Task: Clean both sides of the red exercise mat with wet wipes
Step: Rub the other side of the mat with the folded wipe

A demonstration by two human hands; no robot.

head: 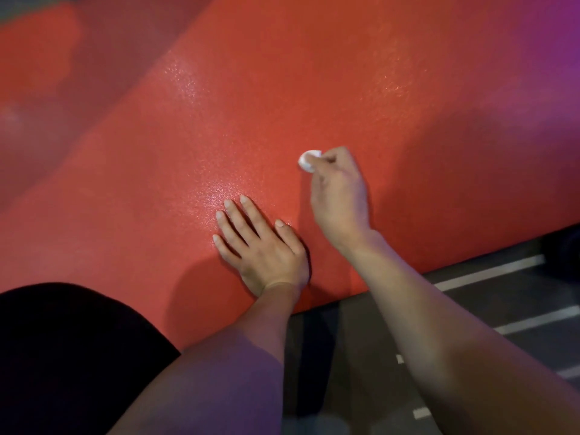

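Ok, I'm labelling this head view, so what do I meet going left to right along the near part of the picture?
Black-clad knee → left hand flat on the red exercise mat → right hand pinching a wet wipe → dark striped floor.

no readable text, no labels, no brands, no numbers

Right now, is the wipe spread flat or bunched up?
Bunched: the wet wipe shows as a small white wad pinched in the right hand fingertips.

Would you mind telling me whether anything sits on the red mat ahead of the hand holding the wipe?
Nothing visible does. The right hand pinches the wet wipe, and the red mat beyond is bare. The left hand rests flat behind and beside it.
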